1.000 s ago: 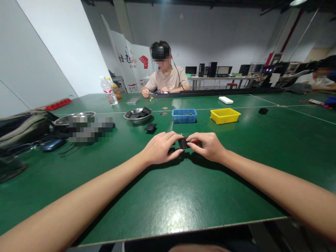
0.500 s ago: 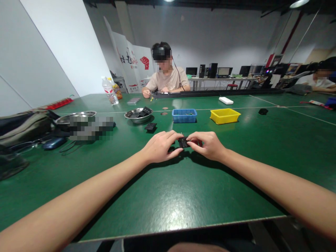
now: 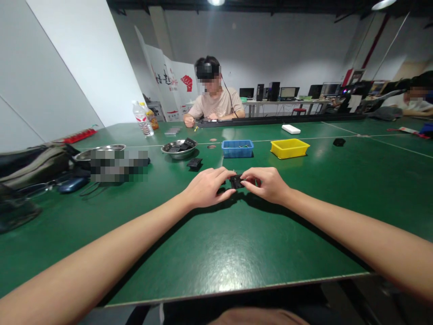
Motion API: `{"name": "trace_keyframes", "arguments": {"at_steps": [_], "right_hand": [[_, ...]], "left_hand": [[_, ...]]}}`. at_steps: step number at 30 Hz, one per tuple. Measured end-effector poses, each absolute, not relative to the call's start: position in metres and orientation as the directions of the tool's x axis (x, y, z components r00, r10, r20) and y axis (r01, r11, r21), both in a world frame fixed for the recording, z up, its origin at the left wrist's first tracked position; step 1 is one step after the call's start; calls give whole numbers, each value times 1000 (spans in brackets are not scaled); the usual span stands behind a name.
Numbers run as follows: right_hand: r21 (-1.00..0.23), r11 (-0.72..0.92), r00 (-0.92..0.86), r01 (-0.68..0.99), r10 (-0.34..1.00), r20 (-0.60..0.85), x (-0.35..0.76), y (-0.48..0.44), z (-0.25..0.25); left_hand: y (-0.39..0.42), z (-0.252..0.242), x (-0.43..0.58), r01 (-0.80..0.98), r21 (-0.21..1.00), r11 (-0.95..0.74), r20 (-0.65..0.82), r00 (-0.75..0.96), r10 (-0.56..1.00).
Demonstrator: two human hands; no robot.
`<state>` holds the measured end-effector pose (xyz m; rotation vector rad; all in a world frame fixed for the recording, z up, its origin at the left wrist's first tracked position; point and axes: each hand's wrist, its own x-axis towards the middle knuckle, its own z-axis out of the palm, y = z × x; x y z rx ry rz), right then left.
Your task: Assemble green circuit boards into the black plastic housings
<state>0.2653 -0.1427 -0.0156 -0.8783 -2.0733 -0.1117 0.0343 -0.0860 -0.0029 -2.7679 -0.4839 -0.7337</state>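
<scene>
Between my two hands is a small black plastic part [image 3: 236, 182], just above the green table [image 3: 216, 243]. My left hand [image 3: 211, 187] grips its left side, thumb at the near edge and fingers at the far edge. The fingertips of my right hand [image 3: 265, 184] pinch its right side. A tiny thin piece stands up at the part's far edge, too small to name. Beyond my left hand lies another black plastic part [image 3: 195, 164]. Farther off are a blue bin [image 3: 237, 153] with small thin pieces inside and a yellow bin [image 3: 289, 150].
A metal bowl [image 3: 179, 154] holds several black parts. Another black piece [image 3: 338, 142] and a white box [image 3: 291, 129] lie to the right. At left are a bag [image 3: 40, 162], a dark blue case [image 3: 72, 185] and a bottle [image 3: 144, 119]. A person [image 3: 216, 101] sits opposite.
My hands keep their hold on the black part, with only a very slight shift of the fingers. The view has tilted a little.
</scene>
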Motion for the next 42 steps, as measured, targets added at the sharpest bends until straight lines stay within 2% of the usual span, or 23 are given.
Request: {"name": "trace_keyframes", "arguments": {"at_steps": [12, 20, 24, 42], "right_hand": [[-147, 779, -423, 610, 477, 770, 266, -144, -13], [-237, 786, -435, 571, 535, 724, 266, -143, -14], [-214, 772, -463, 599, 552, 694, 268, -139, -16], [-140, 781, -450, 608, 484, 750, 270, -139, -16]], "left_hand": [[-84, -4, 35, 353, -134, -926, 526, 818, 235], [-83, -4, 33, 352, -166, -921, 563, 801, 205], [-83, -3, 33, 341, -174, -924, 575, 797, 185], [-81, -3, 34, 325, -198, -925, 595, 789, 150]]}}
